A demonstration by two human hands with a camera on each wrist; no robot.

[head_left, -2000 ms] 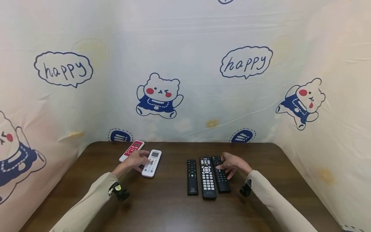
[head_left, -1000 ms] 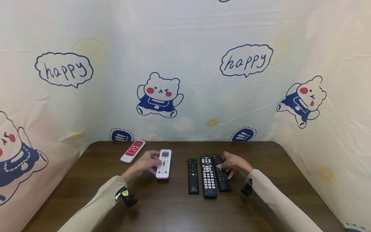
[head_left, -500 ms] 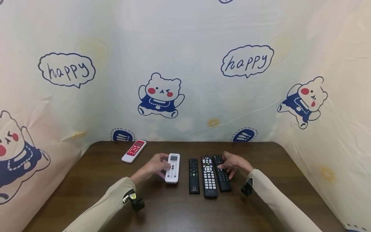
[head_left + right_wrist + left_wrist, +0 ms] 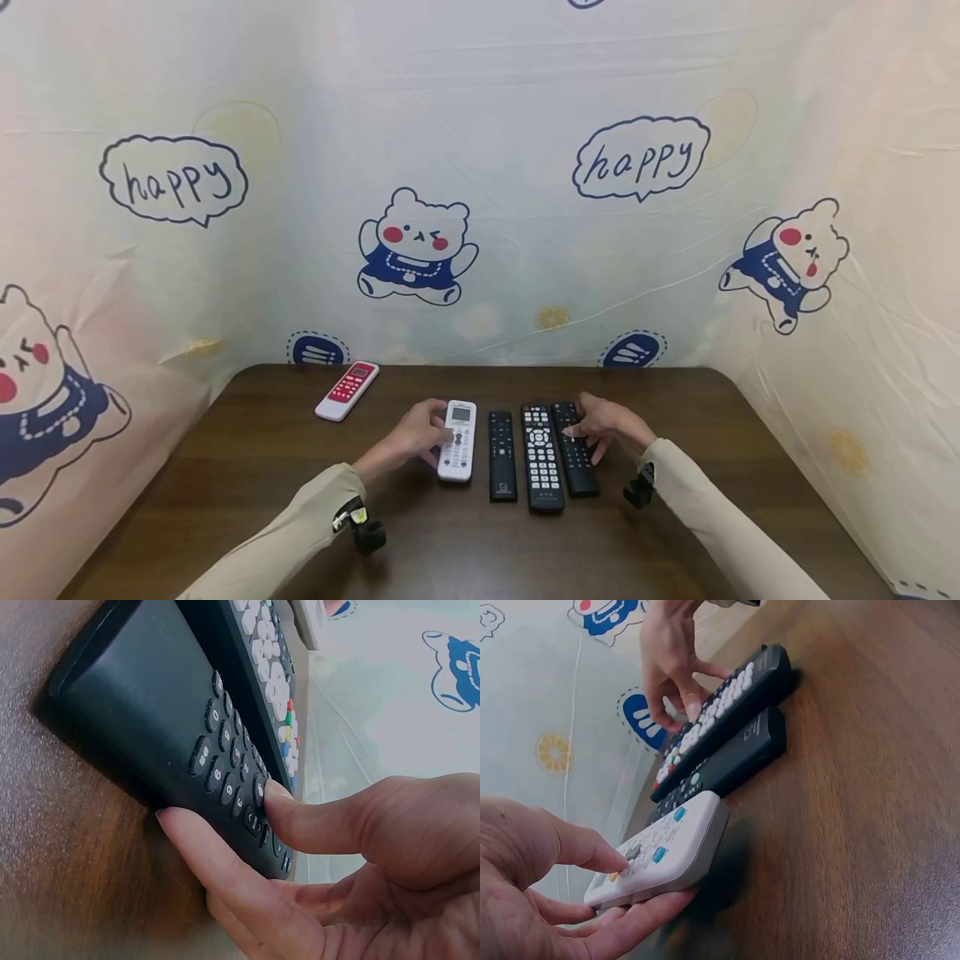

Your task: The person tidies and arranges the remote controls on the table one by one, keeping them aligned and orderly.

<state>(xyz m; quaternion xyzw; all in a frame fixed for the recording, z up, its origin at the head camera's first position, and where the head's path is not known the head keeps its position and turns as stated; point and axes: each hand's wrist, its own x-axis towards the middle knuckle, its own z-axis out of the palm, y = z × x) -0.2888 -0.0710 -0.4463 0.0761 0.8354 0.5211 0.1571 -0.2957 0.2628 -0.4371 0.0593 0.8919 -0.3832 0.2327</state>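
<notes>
My left fingers (image 4: pixel 592 849) are parted just enough to pinch the white remote (image 4: pixel 459 458) at 12 o'clock; my right fingers (image 4: pixel 322 817), same deal, pinch the rightmost black remote (image 4: pixel 580 471), 1 o'clock on the table (image 4: pixel 450 546).

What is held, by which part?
Left hand holds white remote control; right hand, rightmost black remote control. Both: thumb on button face, fingers along one long side.
</notes>
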